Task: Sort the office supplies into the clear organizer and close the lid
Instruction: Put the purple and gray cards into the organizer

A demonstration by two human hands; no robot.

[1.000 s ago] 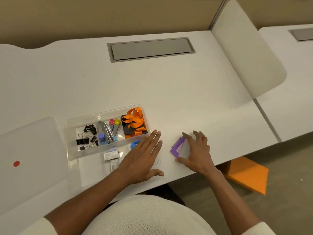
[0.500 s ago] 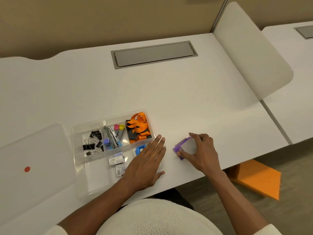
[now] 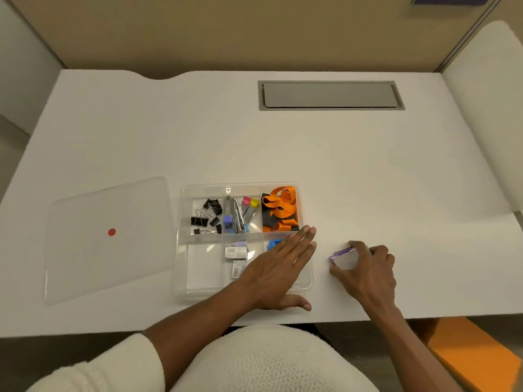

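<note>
Since a second ago, right hand (image 3: 368, 271) has curled its fingers (image 3: 336, 270) around the purple pad (image 3: 341, 254), low right on the white bench (image 3: 254, 142). Lid (image 3: 107, 236) lies lower left beside the clear organizer (image 3: 308, 281); left hand (image 3: 278, 271), fingers flat and together, covers its near-right compartment.

Lid (image 3: 107, 239) left of organizer (image 3: 198, 290), on desk (image 3: 254, 148).
</note>
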